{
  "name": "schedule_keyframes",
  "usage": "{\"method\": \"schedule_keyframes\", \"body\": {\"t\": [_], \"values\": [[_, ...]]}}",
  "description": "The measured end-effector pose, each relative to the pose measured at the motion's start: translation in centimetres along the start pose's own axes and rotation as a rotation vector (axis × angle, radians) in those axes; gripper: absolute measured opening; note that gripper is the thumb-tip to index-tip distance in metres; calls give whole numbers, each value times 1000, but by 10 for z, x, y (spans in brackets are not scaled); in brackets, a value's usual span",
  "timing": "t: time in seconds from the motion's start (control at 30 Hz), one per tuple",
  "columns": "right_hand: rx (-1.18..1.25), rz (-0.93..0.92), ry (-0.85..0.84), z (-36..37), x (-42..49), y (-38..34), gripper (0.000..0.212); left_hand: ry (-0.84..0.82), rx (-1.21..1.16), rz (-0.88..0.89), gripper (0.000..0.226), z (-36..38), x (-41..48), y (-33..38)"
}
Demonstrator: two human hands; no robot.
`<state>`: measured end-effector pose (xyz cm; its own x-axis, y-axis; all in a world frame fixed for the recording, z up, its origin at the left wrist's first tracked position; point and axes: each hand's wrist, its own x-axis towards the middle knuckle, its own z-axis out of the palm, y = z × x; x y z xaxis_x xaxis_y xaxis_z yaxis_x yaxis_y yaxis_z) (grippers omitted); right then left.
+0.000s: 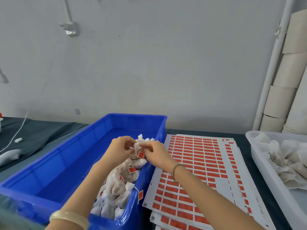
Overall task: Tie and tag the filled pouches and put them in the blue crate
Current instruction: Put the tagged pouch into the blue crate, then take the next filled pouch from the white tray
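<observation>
Over the right-hand end of the blue crate, at centre frame, both hands met on one pouch. Left hand and right hand each pinched the gathered white neck of the pouch between thumb and fingertips, remaining fingers curled in. Neck pointed toward the top of the frame; the long axis ran roughly top to bottom, with the filled body hanging toward the pile. Where the body ended against the pile could not be told.

Pouch fabric: thin, white, gauzy, crumpled at the neck. A small red tag hung just below the fingers.

The crate's long axis ran from lower left toward upper centre. Finished pouches, whitish-tan and several carrying red tags, lay heaped along its right wall; one tag hung over the near rim.

Sheets of red labels lay just right of the crate. At the right edge of frame, a white tray held untagged pouches.
</observation>
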<state>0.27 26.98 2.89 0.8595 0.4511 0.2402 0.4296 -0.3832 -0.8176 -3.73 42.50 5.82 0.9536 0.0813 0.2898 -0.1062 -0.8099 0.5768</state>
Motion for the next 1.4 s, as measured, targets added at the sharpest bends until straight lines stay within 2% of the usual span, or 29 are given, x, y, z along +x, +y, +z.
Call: {"method": "schedule_keyframes", "body": {"t": [0.1,0.17,0.23,0.33,0.5,0.67,0.73,0.87,1.0,1.17,1.3,1.4], "values": [[92,26,113,-7,-11,-1,32,143,110,26,32,3,-3,14],[110,57,151,-15,-23,1,28,257,44,63,30,9,-6,31],[95,85,138,-26,-40,5,24,283,-84,97,25,20,-9,55],[3,95,102,-50,-71,14,24,144,-230,155,18,52,-17,95],[-103,198,203,-103,-138,33,15,-138,-265,247,10,130,-31,155],[-151,238,313,-176,-197,45,29,-298,-428,319,29,194,-38,205],[-216,269,385,-204,-210,58,25,-329,-447,321,28,219,-35,224],[-338,353,523,-249,-215,94,14,-322,-420,322,11,257,-17,251],[-397,444,595,-279,-198,132,7,-271,-353,315,16,283,12,270],[-420,492,693,-299,-157,167,29,-251,-265,300,26,299,50,296],[-453,533,660,-303,-132,186,52,-357,-168,300,46,312,71,313],[-543,544,625,-305,-123,195,58,-419,-25,394,54,317,78,319]]}}
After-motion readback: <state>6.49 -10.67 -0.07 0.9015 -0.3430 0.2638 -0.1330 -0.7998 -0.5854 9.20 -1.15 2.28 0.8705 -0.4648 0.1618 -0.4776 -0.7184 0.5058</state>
